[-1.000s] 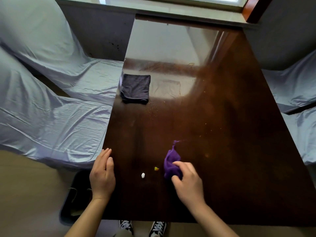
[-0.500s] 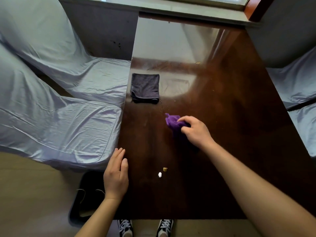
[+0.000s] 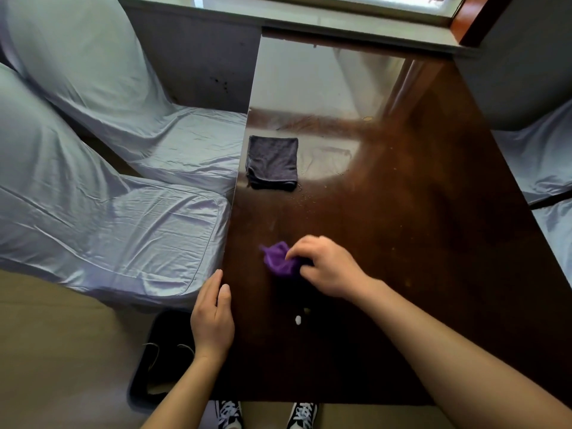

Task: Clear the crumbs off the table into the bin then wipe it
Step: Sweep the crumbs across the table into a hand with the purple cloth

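Note:
My right hand (image 3: pixel 325 266) is shut on a crumpled purple cloth (image 3: pixel 278 261), pressed onto the dark wooden table (image 3: pixel 418 243) near its left side. A white crumb (image 3: pixel 298 319) and a small brown crumb (image 3: pixel 306 311) lie on the table just in front of the cloth, toward me. Fine specks (image 3: pixel 305 198) are scattered farther up the table. My left hand (image 3: pixel 212 320) rests flat and open at the table's left edge, fingers together. Below that edge a black bin (image 3: pixel 161 360) stands on the floor, partly hidden by my left arm.
A folded dark grey cloth (image 3: pixel 272 162) lies near the table's left edge, farther away. Chairs under pale blue covers (image 3: pixel 108 218) stand along the left side, and more covered seats (image 3: pixel 544 168) on the right. A window sill (image 3: pixel 309 20) borders the far end.
My right hand first carried the purple cloth away up the table, then drew it back toward me, closer to the two crumbs. My left hand stayed at the table edge.

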{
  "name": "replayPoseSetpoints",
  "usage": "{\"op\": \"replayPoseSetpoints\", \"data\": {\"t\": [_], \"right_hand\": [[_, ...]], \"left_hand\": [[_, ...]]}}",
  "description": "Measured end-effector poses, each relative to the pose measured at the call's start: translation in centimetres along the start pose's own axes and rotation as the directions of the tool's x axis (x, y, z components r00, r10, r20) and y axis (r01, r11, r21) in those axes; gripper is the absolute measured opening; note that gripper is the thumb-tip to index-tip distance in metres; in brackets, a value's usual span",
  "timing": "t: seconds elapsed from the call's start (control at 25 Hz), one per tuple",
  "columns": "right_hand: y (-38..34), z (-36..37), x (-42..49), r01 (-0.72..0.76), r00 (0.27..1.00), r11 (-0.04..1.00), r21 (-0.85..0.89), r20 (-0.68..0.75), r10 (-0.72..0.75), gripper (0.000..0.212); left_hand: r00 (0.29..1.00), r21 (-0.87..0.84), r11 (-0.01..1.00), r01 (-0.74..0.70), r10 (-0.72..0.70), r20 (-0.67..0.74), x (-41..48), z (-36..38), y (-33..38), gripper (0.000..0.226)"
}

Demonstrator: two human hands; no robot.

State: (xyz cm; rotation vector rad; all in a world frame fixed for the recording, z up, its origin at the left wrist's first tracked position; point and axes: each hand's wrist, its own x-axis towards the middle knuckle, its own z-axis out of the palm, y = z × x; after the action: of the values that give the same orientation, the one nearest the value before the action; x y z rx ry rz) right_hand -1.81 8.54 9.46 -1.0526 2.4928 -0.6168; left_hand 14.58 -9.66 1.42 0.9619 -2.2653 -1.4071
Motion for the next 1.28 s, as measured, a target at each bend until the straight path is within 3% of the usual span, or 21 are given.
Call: {"op": "replayPoseSetpoints", "data": {"t": [0.08,0.2,0.36,0.44,0.52,0.6,0.68,0.8,0.88,1.0,1.12,1.28], "right_hand": [[0.5,-1.0,3.5,-0.065,0.992,0.997,-0.035,-0.108,0.061,0.038],[0.9,-0.9,7.4,-0.163,0.987,0.978,-0.130,-0.035,0.159,0.039],[0.1,1.9,3.5,0.016,0.998,0.961,-0.275,0.068,0.003,0.036],[-0.3,2.8,-0.3,0.093,0.988,0.985,-0.149,0.134,-0.073,0.037],[0.4,2.3,-3.3,0.014,0.997,1.000,0.028,0.078,-0.016,0.041],[2.3,1.2,-5.7,-0.149,0.978,0.965,0.218,-0.115,0.177,0.043],[4.7,0.2,-8.3,-0.345,0.884,0.888,0.305,-0.211,0.416,0.042],[5.5,1.5,-11.6,-0.556,0.780,0.808,0.192,-0.216,0.588,0.039],[3.6,3.8,-12.6,-0.526,0.799,0.840,0.130,-0.262,0.541,0.039],[-0.8,6.9,-11.9,-0.389,0.866,0.906,0.164,-0.270,0.421,0.040],[-3.9,7.8,-10.3,-0.277,0.908,0.897,0.345,-0.212,0.362,0.038],[-2.1,5.6,-11.3,-0.319,0.782,0.719,0.618,-0.258,0.568,0.033]], "left_hand": [[1.000,-0.003,1.000,0.007,-0.007,0.001,0.0,0.0,0.1,0.035],[1.000,0.009,1.000,-0.001,0.001,0.000,0.1,0.0,-0.2,0.035],[1.000,-0.014,1.000,-0.013,0.013,-0.004,0.2,0.2,-0.6,0.034],[1.000,-0.046,0.999,-0.001,0.000,-0.004,0.4,0.2,-0.9,0.034],[1.000,-0.094,0.995,0.020,-0.019,0.010,0.4,0.1,-1.2,0.034],[0.998,-0.176,0.982,0.067,-0.062,0.034,0.5,-0.1,-1.5,0.040],[0.992,-0.267,0.956,0.119,-0.105,0.065,1.0,-0.2,-1.9,0.047],[0.970,-0.544,0.803,0.243,-0.200,0.138,1.3,-0.2,-2.5,0.036],[0.959,-0.643,0.711,0.284,-0.219,0.180,1.4,-0.2,-2.9,0.032],[0.955,-0.619,0.729,0.294,-0.190,0.230,1.6,-0.2,-4.0,0.039],[0.952,-0.575,0.764,0.292,-0.172,0.255,1.6,-0.5,-4.7,0.044],[0.953,-0.600,0.744,0.294,-0.181,0.243,0.8,-0.8,-4.8,0.036]]}}
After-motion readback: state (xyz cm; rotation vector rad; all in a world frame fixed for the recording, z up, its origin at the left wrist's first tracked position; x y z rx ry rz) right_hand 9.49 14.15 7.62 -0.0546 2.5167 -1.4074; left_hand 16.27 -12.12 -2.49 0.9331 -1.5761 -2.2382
